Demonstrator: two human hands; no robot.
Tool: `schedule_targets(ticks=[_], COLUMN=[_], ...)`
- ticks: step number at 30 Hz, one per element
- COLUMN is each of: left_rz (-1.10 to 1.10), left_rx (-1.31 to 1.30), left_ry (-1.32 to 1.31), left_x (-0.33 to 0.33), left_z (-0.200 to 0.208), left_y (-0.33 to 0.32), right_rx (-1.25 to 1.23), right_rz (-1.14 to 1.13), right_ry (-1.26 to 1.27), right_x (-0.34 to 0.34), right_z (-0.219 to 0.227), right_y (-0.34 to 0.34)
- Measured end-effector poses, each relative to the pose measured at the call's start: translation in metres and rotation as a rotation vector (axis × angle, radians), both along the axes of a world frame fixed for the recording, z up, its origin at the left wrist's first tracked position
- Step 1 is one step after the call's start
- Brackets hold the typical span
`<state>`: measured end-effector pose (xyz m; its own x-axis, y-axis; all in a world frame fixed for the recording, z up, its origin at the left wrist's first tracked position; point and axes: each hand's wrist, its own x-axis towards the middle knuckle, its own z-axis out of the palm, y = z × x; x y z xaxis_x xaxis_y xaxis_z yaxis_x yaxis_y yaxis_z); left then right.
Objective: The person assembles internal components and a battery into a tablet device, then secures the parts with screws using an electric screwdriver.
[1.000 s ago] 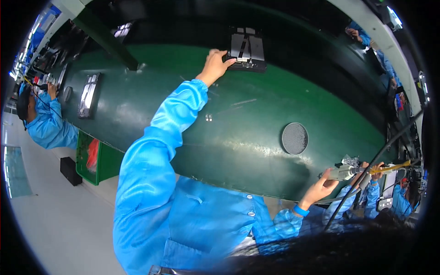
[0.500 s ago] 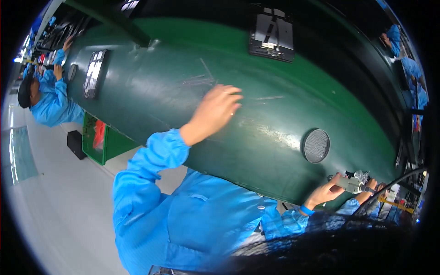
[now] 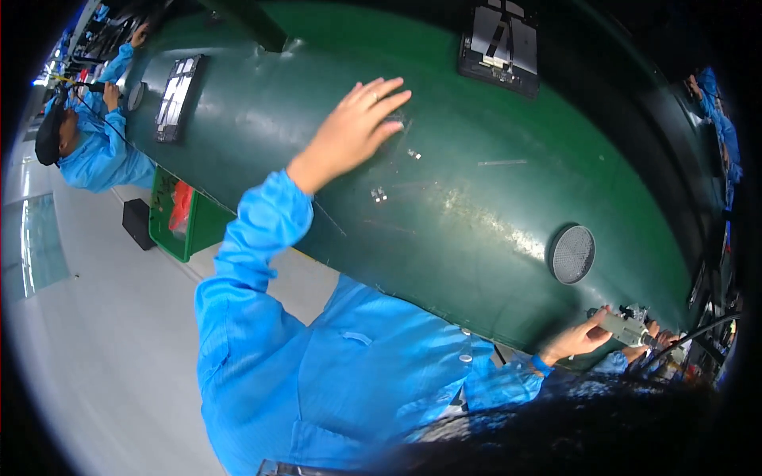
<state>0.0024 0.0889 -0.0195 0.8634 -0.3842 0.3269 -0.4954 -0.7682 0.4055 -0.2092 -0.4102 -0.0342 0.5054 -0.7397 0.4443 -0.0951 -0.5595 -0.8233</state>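
My left hand point(image 3: 349, 131) hovers over the green tabletop point(image 3: 484, 293), palm down, fingers spread, holding nothing. Near it on the table lie small pale pieces point(image 3: 379, 194), too small to name, and a thin clear strip point(image 3: 502, 163). At the right, my right hand point(image 3: 578, 339) is closed around a pale electric screwdriver point(image 3: 623, 326), which points away to the right. A round grey dish point(image 3: 553, 258) stands beyond that hand, with many tiny metal pieces inside.
An opened flat electronic device point(image 3: 520, 75) lies at the far side, another point(image 3: 176, 99) at the left. A green bin point(image 3: 187, 238) with a red bag and a black box point(image 3: 139, 224) stand by the table. A co-worker point(image 3: 91, 151) sits left; a black cable point(image 3: 698, 329) arches at right.
My left hand has moved farther away and to the left, its fingers spreading. Small pale pieces now show on the table. The whole view has shifted slightly; my right hand still holds the screwdriver.
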Motion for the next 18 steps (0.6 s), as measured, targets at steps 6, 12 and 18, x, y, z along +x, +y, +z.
schedule_targets(ticks=[6,12,18], left_rz=[-0.151,-0.19,-0.261], left_rx=[0.108,0.061,0.068], left_ry=[0.161,0.154,0.192], left_x=[-0.017,-0.023,-0.004], left_z=[-0.01,-0.009,-0.007], left_y=[0.036,0.039,0.052], right_rx=[-0.006,0.042,0.035], right_rz=[0.055,-0.038,0.045], right_ry=[0.009,0.036,-0.163], right_x=[-0.008,-0.021,-0.011], right_z=[-0.012,0.001,0.01], right_y=[0.0,0.052,0.112])
